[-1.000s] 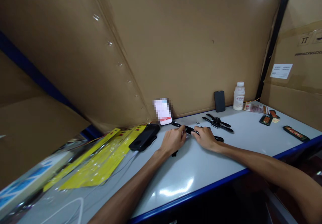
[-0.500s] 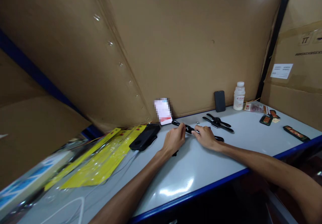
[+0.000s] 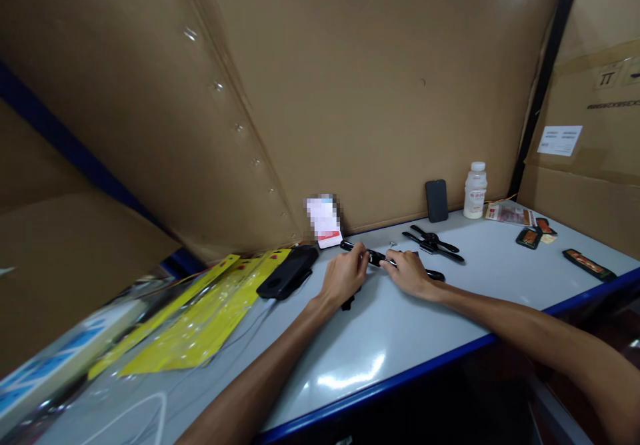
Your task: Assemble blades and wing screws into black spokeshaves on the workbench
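A black spokeshave (image 3: 375,258) with two long handles lies crosswise between my hands, low over the grey table. My left hand (image 3: 345,273) is closed around its left side, and the handle's tip pokes out beyond the fingers. On the other side my right hand (image 3: 411,273) grips it, with the right handle end showing past the knuckles. Fingers cover parts of the tool. Beneath my left wrist a small black piece (image 3: 349,302) is partly hidden. Just behind my right hand lie similar black spokeshaves (image 3: 434,242), crossed over each other.
A lit phone (image 3: 324,222) leans on the cardboard wall (image 3: 375,98). Left are a black power bank (image 3: 289,273) with a cable and yellow plastic packages (image 3: 200,322). Toward the right stand a dark phone (image 3: 437,200) and a white bottle (image 3: 475,192); small packets (image 3: 529,238) lie nearby.
My left hand has shifted very slightly left, with the spokeshave still held in both hands. More of the small black piece under the wrist shows. The other objects stay put.
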Tool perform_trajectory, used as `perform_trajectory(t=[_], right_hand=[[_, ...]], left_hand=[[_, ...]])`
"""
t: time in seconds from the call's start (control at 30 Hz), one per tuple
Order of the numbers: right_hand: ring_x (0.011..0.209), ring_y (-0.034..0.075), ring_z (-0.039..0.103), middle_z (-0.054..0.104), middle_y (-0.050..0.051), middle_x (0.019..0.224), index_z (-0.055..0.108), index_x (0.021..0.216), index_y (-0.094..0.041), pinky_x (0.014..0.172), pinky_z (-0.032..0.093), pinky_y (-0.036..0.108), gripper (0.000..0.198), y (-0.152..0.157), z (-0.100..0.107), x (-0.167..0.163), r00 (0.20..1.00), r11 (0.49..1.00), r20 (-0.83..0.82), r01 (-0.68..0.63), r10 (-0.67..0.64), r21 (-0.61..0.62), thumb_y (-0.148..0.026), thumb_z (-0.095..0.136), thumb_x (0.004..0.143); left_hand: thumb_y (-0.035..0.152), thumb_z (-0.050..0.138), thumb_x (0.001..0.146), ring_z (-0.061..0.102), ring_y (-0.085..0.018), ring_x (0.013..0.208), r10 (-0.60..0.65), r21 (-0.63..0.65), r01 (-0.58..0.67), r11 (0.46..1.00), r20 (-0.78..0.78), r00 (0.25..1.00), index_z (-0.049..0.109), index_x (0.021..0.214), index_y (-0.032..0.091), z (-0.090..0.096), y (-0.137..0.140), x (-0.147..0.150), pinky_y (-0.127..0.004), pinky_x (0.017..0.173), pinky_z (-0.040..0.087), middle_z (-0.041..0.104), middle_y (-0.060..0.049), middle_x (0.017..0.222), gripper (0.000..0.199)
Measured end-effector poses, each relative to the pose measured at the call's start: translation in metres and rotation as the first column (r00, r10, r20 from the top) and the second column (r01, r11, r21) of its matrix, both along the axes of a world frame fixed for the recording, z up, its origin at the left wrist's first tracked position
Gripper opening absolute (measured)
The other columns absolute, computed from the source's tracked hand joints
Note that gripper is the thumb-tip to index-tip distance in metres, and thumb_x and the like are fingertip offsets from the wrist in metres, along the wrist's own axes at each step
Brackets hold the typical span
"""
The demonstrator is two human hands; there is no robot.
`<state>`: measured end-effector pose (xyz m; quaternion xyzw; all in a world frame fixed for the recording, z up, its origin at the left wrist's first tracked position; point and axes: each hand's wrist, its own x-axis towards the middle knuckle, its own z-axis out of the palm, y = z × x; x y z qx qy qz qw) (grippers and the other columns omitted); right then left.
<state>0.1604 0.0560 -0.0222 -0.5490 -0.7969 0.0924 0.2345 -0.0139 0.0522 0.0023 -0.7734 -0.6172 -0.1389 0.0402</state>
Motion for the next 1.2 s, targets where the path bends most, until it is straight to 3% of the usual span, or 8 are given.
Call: perform_trajectory(t=[0.13,0.3,0.43,0.6,0.87,0.97,1.1,1.2], right_hand=[[0.094,0.021,0.067,0.076,0.006,0.1,0.069,0.106,-0.021,0.073,0.036,0.026,0.024,-0.0013,0.0018,0.0003,1.0,1.0,-0.003,0.005,-0.005,-0.008,-0.035,0.05,0.101],[0.097,0.021,0.067,0.076,0.006,0.102,0.069,0.106,-0.021,0.074,0.036,0.026,0.023,-0.002,0.0034,0.0004,1.0,1.0,-0.006,0.005,-0.005,-0.014,-0.033,0.05,0.101],[0.097,0.021,0.067,0.076,0.007,0.103,0.069,0.106,-0.021,0.075,0.036,0.027,0.023,-0.0021,0.0034,0.0003,1.0,1.0,-0.004,0.006,-0.006,-0.012,-0.034,0.051,0.101],[0.094,0.022,0.068,0.076,0.007,0.1,0.07,0.106,-0.021,0.074,0.036,0.027,0.024,-0.001,0.0017,-0.0004,1.0,1.0,0.002,0.01,-0.01,-0.011,-0.036,0.05,0.101],[0.094,0.022,0.068,0.076,0.007,0.098,0.069,0.106,-0.022,0.074,0.036,0.027,0.025,-0.0003,0.0014,0.0003,0.999,0.999,0.002,0.032,-0.032,-0.017,-0.035,0.049,0.101],[0.096,0.022,0.068,0.076,0.007,0.1,0.069,0.107,-0.022,0.074,0.036,0.027,0.025,-0.0015,0.0029,0.0002,1.0,0.999,0.004,0.027,-0.027,-0.018,-0.036,0.049,0.101],[0.097,0.022,0.068,0.076,0.007,0.103,0.07,0.107,-0.022,0.075,0.037,0.027,0.025,-0.0024,0.004,-0.0004,1.0,1.0,0.008,0.019,-0.018,-0.018,-0.036,0.05,0.101],[0.096,0.022,0.068,0.076,0.007,0.103,0.07,0.107,-0.022,0.075,0.037,0.027,0.025,-0.0021,0.0035,-0.0005,1.0,1.0,0.013,0.021,-0.02,-0.019,-0.036,0.05,0.101]], left_hand=[[0.03,0.038,0.102,0.069,-0.024,0.076,-0.006,0.016,0.007,1.0,-0.058,0.998,0.052,0.114,0.021,-0.0015,0.0,-0.0018,-0.029,0.06,0.03,0.074,-0.005,0.085,0.021],[0.03,0.047,0.098,0.069,-0.024,0.078,-0.107,0.02,0.11,0.994,-0.126,0.986,0.051,0.118,0.022,-0.0043,0.0017,-0.0062,-0.029,0.059,0.029,0.074,-0.004,0.09,0.022],[0.039,0.044,0.1,0.068,-0.023,0.076,-0.111,0.042,0.114,0.993,-0.071,0.991,0.055,0.111,0.022,-0.0059,0.0036,-0.0068,-0.028,0.059,0.029,0.073,-0.004,0.087,0.023],[0.033,0.036,0.103,0.067,-0.021,0.072,-0.051,0.014,0.051,0.999,0.065,0.997,0.058,0.09,0.022,-0.0075,0.0053,-0.0051,-0.027,0.06,0.031,0.069,-0.004,0.074,0.028],[0.031,0.048,0.097,0.069,-0.024,0.074,-0.065,-0.008,0.065,0.998,-0.046,0.997,0.054,0.114,0.022,-0.0021,-0.0009,-0.0023,-0.028,0.061,0.031,0.073,-0.003,0.081,0.02],[0.039,0.045,0.1,0.069,-0.023,0.074,-0.063,0.001,0.063,0.998,-0.023,0.998,0.056,0.108,0.022,-0.0023,-0.0003,-0.0025,-0.028,0.06,0.03,0.073,-0.004,0.08,0.022],[0.035,0.035,0.104,0.067,-0.021,0.072,-0.044,0.008,0.044,0.999,0.055,0.998,0.058,0.091,0.021,-0.006,0.0043,-0.0039,-0.027,0.059,0.03,0.07,-0.004,0.074,0.029],[0.033,0.035,0.103,0.067,-0.021,0.071,-0.036,0.011,0.036,0.999,0.072,0.997,0.056,0.097,0.022,-0.008,0.0056,-0.0047,-0.027,0.059,0.03,0.068,-0.003,0.072,0.025]])
